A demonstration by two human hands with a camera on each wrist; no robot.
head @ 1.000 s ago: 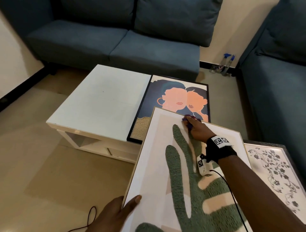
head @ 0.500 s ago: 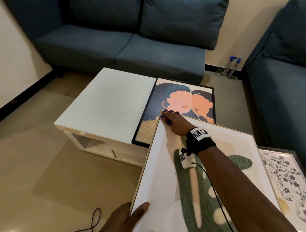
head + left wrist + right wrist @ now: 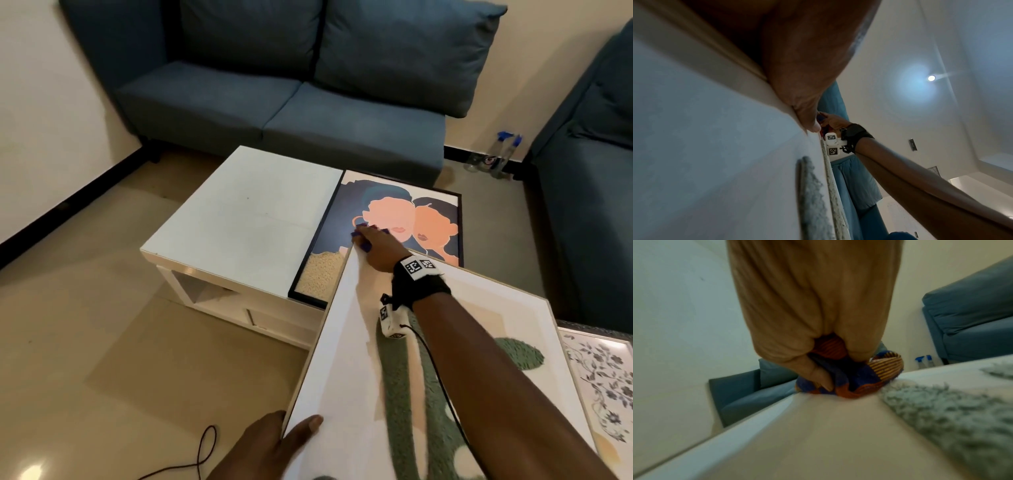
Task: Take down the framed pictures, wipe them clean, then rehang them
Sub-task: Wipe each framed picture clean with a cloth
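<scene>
A large white framed picture with a green leaf design lies tilted across my lap area, its far corner over the table. My left hand grips its near left edge, thumb on the glass. My right hand presses a bunched blue-and-orange striped cloth against the picture's far left corner. A second picture with two peach faces in a black frame lies flat on the white coffee table. A third, floral picture lies at the right.
A blue sofa stands behind the table and another at the right. Two spray bottles stand on the floor in the corner between them. A dark cable loops on the tiled floor beside my left hand.
My right hand has slid the cloth leftward along the picture's far edge from mid-top to its far left corner. The left hand keeps its grip on the frame.
</scene>
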